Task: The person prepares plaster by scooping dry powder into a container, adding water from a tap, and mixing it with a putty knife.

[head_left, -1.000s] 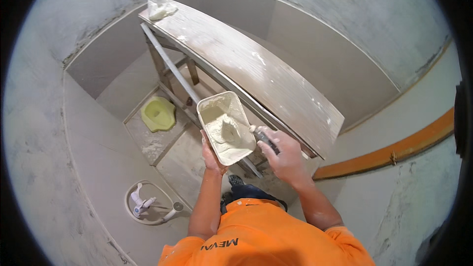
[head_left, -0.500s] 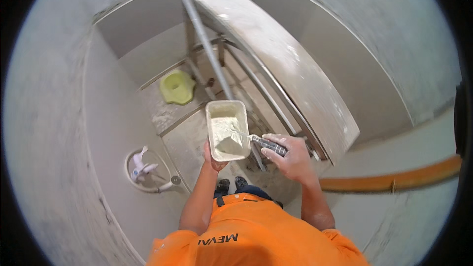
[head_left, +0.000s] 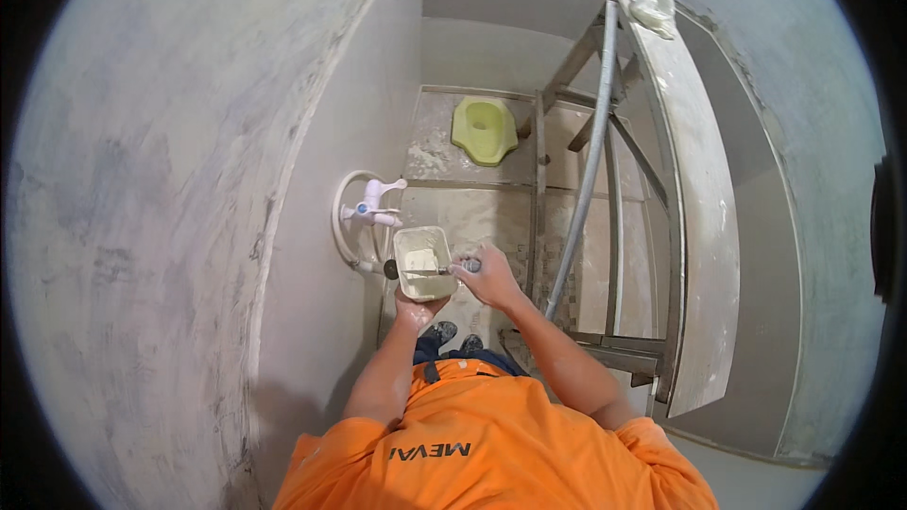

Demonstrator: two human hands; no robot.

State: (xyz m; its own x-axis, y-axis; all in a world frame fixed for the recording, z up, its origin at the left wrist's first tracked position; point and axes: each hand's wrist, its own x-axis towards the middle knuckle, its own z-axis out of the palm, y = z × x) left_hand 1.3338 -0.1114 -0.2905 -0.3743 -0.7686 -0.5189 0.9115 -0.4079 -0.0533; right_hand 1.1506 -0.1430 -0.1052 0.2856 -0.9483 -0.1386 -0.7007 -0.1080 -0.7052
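Note:
My left hand (head_left: 421, 311) cradles a small off-white rectangular tub (head_left: 430, 289) from below, its fingers mostly hidden under it. White putty-like paste (head_left: 417, 257) lies inside the tub. In my right hand (head_left: 493, 278) is the handle of a putty knife (head_left: 466, 265), the fingers wrapped round it. Its thin blade reaches left across the tub, over or in the paste; whether it touches cannot be made out.
A long plank (head_left: 704, 227) rests on a frame at the right, with a crumpled plastic bag (head_left: 654, 8) on its far end. A grey pipe (head_left: 593, 151) leans there. At the left wall are a tap (head_left: 370, 208) and hose. A yellow-green squat toilet (head_left: 484, 132) lies ahead.
My view has swung left, so the plank now stands further right and the tap nearer the tub. My right hand has come closer to the tub, and the blade lies flatter across it.

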